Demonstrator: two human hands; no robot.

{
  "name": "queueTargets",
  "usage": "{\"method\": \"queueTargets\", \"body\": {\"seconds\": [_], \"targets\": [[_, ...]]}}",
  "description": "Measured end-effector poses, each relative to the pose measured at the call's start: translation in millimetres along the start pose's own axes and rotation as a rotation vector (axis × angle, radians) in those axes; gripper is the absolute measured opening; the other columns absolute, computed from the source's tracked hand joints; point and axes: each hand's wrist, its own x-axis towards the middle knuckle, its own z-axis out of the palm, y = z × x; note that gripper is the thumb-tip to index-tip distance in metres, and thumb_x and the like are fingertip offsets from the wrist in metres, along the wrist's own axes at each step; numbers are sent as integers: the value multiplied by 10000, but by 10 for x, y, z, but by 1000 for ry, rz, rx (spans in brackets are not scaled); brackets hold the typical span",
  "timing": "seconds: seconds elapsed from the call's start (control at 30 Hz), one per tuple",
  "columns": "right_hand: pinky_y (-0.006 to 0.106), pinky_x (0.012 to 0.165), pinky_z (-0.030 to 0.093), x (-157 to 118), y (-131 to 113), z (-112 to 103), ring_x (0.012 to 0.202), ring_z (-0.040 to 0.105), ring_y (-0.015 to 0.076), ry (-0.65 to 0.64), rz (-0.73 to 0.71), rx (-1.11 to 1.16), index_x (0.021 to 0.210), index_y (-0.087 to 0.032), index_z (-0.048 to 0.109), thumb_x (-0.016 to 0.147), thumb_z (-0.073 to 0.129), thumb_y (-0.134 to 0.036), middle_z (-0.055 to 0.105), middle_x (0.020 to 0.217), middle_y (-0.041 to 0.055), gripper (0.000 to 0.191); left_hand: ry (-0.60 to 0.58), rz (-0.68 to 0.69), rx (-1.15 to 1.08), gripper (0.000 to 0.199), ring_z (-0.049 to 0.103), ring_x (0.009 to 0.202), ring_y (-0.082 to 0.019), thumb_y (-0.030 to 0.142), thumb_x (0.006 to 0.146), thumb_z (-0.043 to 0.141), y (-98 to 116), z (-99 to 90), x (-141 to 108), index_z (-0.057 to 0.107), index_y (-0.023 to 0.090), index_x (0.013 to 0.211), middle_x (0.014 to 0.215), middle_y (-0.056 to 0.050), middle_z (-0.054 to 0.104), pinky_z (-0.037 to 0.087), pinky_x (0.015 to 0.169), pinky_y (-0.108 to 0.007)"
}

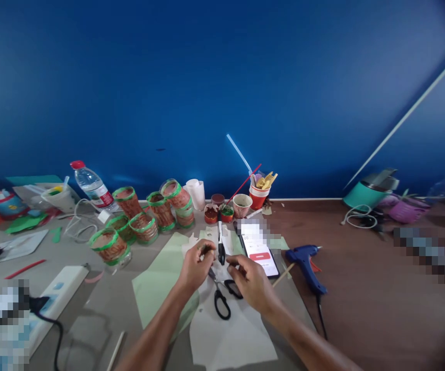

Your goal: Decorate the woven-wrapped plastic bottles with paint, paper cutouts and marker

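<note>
Pen [220, 238], long axis fore-and-aft, between left hand [197, 265] and right hand [253, 281]; both half-curled, cannot tell if holding anything.

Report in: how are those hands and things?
Left hand and right hand flank slim black-and-white pen; grip unclear. Black-handled metal scissors lie close by, over white paper, possibly in the way.

Two bare human hands, a left hand [197, 264] and a right hand [252, 282], with slender, jointed fingers; each joins a slim, bare forearm [158, 322], tapered toward the wrist and uncovered as far as visible; fingernail detail is too small to resolve
</note>
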Motion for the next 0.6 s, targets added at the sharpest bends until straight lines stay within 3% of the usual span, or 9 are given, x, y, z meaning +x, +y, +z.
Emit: {"method": "queueTargets", "body": {"seconds": [0.13, 0.6], "targets": [[267, 642, 488, 15, -20, 11, 716, 653, 192, 18, 13, 64, 962, -144, 685, 839, 523, -236, 726, 845, 80, 224, -67, 9, 34, 84, 528, 600, -135, 185, 737, 538, -3, 27, -16, 589, 203, 802, 638, 24, 572, 399, 568, -235], [247, 650, 468, 16, 17, 55, 725, 629, 169, 0, 20, 135, 949, -145, 678, 812, 552, -216, 717, 862, 71, 199, -142, -27, 34, 88, 539, 640, -142, 170, 730, 541, 22, 50, -34, 598, 207, 785, 666, 18, 580, 393, 594, -232]]}}
